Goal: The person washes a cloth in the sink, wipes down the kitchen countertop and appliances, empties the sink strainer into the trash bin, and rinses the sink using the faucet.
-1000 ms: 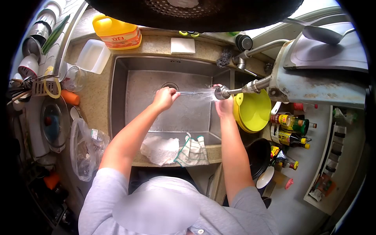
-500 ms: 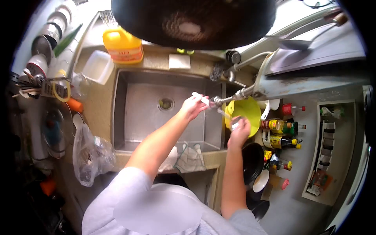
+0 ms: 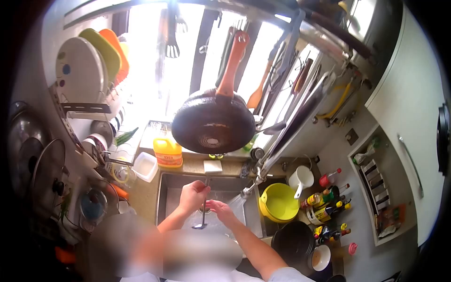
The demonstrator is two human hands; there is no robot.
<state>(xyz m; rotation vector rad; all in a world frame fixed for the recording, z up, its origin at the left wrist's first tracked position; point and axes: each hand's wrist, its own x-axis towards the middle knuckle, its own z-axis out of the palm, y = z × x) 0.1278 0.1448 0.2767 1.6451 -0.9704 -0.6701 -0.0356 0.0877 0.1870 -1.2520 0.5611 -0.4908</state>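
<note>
Over the sink (image 3: 162, 195), my left hand (image 3: 191, 196) is closed around the upper handle of a ladle (image 3: 204, 217), which hangs with its small dark bowl downward. My right hand (image 3: 222, 211) is closed with its fingertips at the middle of the same handle, just below my left hand. Water sprays from the tap (image 3: 246, 192) into the basin, to the right of both hands. My hands partly cover the drain.
A yellow-green basin (image 3: 280, 202) stands right of the sink, near a white dipper (image 3: 301, 178), several bottles and a black pan (image 3: 292, 244). A frying pan (image 3: 213, 123) hangs above. Behind the sink stands a yellow jug (image 3: 167, 152); a clear plastic container (image 3: 145, 166) is left of it.
Both hands have moved left with the ladle, from the tap to over the sink. The ladle has turned from sideways to bowl-down. Water now sprays from the tap, and the view has tilted up.
</note>
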